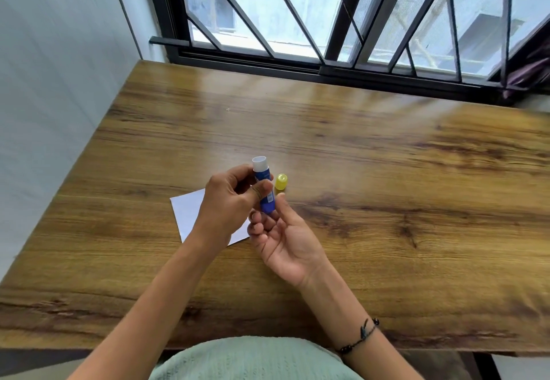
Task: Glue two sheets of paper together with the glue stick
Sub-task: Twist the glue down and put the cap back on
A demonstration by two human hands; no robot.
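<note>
A blue glue stick (pixel 263 181) with its white top uncovered stands nearly upright above the table. My left hand (pixel 229 201) grips its body between thumb and fingers. My right hand (pixel 285 237) lies palm up just below, and its thumb and fingertips pinch the stick's blue bottom end. The yellow cap (pixel 281 181) stands on the table just right of the stick. White paper (pixel 190 216) lies flat under my left hand; the hand and forearm hide much of it, and I cannot tell whether it is one sheet or two.
The wooden table (pixel 387 186) stretches wide to the right and far side. A window with black bars (pixel 342 22) runs along the far edge. A white wall (pixel 59 67) borders the table's left side.
</note>
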